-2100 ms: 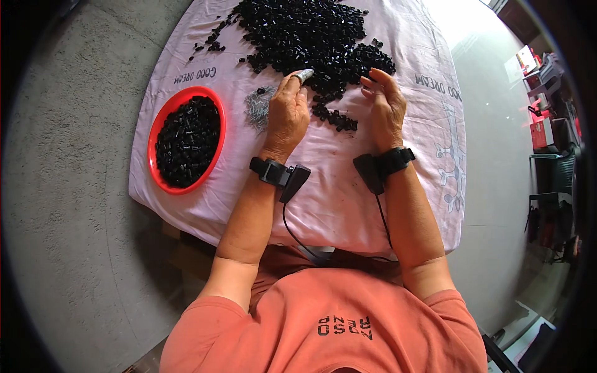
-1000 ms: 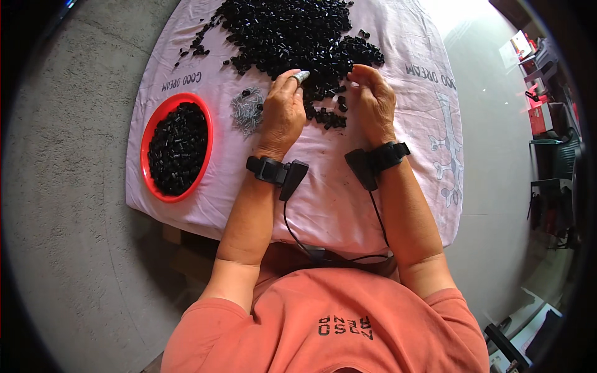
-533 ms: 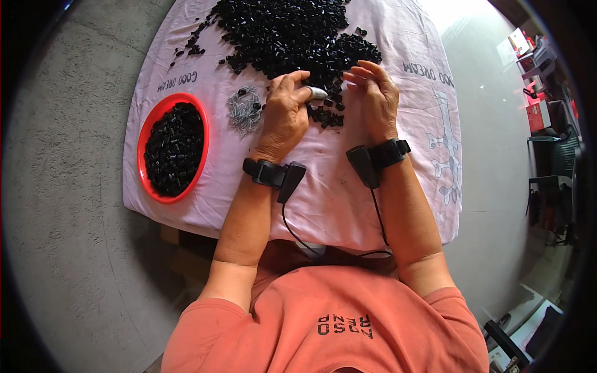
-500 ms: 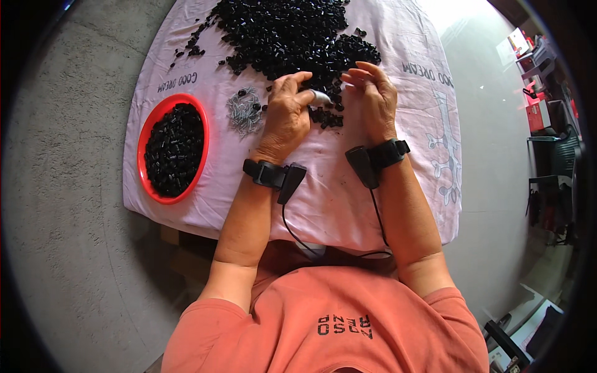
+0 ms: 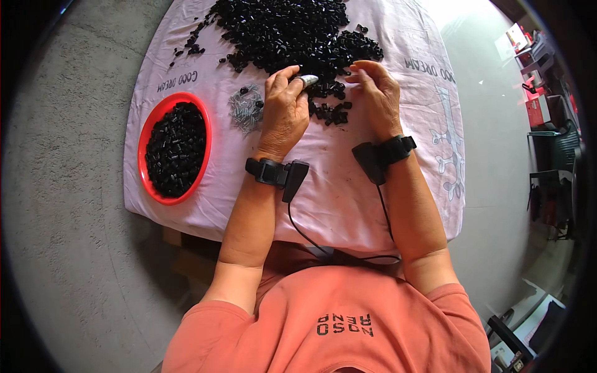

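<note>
While the left hand (image 5: pixel 284 112) pinches a small silvery piece (image 5: pixel 307 79) in its grip at the edge of the black parts heap (image 5: pixel 286 31), the right hand (image 5: pixel 377 99) hovers open-fingered just beside it, over the cloth-covered surface (image 5: pixel 348 199); a red bowl (image 5: pixel 148 133) of black parts sits well left

bright, even daylight from the upper right — glare washes out the white cloth's (image 5: pixel 348 186) far corner. soft shadows under the table edge. strong fisheye bending and dark vignette at the rim — centre sharp.
</note>
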Demonstrator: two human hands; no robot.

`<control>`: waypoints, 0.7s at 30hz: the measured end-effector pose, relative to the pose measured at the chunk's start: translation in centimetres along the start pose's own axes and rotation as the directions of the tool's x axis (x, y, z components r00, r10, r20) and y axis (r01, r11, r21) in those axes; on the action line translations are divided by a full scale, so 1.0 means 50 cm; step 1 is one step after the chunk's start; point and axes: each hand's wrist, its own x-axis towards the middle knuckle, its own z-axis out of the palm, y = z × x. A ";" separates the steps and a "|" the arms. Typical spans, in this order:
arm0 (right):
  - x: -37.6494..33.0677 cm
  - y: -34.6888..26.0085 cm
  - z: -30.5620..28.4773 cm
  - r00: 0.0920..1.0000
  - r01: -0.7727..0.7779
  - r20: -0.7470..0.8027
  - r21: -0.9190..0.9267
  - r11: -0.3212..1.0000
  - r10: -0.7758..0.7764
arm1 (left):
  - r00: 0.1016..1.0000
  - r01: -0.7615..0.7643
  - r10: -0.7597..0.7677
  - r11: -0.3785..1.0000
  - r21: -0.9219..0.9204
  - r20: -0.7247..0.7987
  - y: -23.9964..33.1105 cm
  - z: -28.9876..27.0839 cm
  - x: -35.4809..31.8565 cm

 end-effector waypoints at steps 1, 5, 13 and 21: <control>-0.001 0.000 -0.004 0.999 0.035 0.009 -0.093 0.995 -0.034 | 1.000 0.009 -0.009 1.000 -0.014 -0.005 0.005 -0.003 0.000; -0.018 -0.029 -0.003 0.963 0.259 0.085 -0.546 0.797 -0.255 | 0.999 0.029 -0.027 0.997 0.068 -0.018 -0.005 -0.003 -0.008; -0.022 -0.020 -0.009 0.959 0.282 0.176 -0.660 0.697 -0.222 | 0.998 -0.062 0.062 0.996 0.068 -0.001 0.005 0.003 -0.006; -0.007 -0.005 -0.026 0.956 0.291 0.151 -0.616 0.732 -0.253 | 0.999 -0.036 0.037 0.997 0.075 -0.015 -0.007 0.002 -0.006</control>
